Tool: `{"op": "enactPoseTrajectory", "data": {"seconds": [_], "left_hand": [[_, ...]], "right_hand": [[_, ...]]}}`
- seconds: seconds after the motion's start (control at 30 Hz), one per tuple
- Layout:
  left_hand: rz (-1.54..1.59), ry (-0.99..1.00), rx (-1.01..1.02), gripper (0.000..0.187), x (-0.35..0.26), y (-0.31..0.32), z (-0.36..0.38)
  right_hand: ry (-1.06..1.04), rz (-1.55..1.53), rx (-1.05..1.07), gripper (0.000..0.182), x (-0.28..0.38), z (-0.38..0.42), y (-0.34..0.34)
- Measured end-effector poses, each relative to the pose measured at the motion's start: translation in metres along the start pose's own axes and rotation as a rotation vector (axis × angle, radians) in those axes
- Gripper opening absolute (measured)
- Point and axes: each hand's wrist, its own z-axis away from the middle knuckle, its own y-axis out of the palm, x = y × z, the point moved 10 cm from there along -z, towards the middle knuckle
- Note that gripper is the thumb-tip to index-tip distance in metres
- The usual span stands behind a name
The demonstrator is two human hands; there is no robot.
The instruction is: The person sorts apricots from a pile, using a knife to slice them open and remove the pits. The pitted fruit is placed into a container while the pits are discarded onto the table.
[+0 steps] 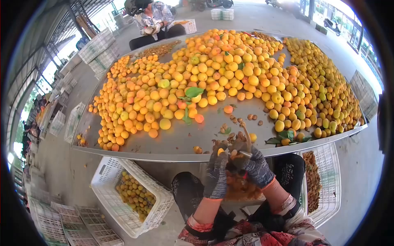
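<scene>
Both my hands wear dark grey gloves and meet at the near edge of the metal table [164,154]. My left hand [216,174] is closed around a small orange apricot [221,151]. In my right hand [256,166] is a tool with a curved wooden-coloured handle [247,135] and a short metal part beside the fingers. Brown pits [234,119] and a green leaf lie just beyond my fingers. A large heap of orange apricots [205,74] covers much of the table. Below my hands, orange fruit pieces [242,188] show in a container between my knees.
A white crate of yellow-green apricots [102,180] stands at lower left. Another crate [330,180] at right holds brown pits. Across the table sits a co-worker [154,20] with gloved hands. Stacked crates [98,49] stand at the back left.
</scene>
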Motion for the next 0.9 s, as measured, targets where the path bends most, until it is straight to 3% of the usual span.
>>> {"op": "enactPoseTrajectory", "data": {"seconds": [0.1,0.17,0.2,0.27,0.4,0.47,0.57,0.7,0.8,0.87,0.9], "left_hand": [[-0.214,0.175,0.045,0.041,-0.014,0.008,-0.005],[0.097,0.115,0.102,0.038,0.002,0.010,-0.009],[0.088,0.115,0.106,0.038,-0.002,0.010,-0.008],[0.405,0.114,0.155,0.037,-0.012,0.021,-0.002],[0.243,0.167,0.202,0.037,-0.018,0.026,0.004],[0.194,0.205,0.159,0.038,-0.018,0.025,0.005],[0.069,0.154,0.234,0.038,-0.027,0.038,0.008],[0.035,0.091,0.218,0.036,-0.018,0.034,0.008],[0.144,0.093,0.202,0.034,-0.016,0.036,0.012],[0.123,0.349,0.091,0.034,-0.039,0.026,0.013],[0.122,0.353,0.093,0.034,-0.040,0.025,0.012]], "right_hand": [[0.043,0.085,-0.001,0.042,-0.004,-0.006,-0.006],[0.145,-0.066,-0.170,0.031,-0.013,-0.002,-0.023],[0.140,-0.074,-0.173,0.031,-0.016,-0.004,-0.021],[0.124,-0.319,-0.209,0.043,-0.020,-0.007,-0.026],[0.056,-0.375,-0.246,0.043,-0.020,-0.012,-0.023],[-0.026,-0.276,-0.335,0.022,-0.015,-0.011,-0.028],[0.087,-0.150,-0.197,0.033,-0.018,-0.006,-0.015],[0.010,-0.189,-0.222,0.029,-0.004,-0.002,-0.006],[0.080,-0.170,-0.189,0.027,-0.012,-0.001,-0.005],[0.029,-0.389,-0.316,0.024,-0.015,-0.006,-0.018],[0.025,-0.390,-0.314,0.024,-0.010,-0.009,-0.018]]}}
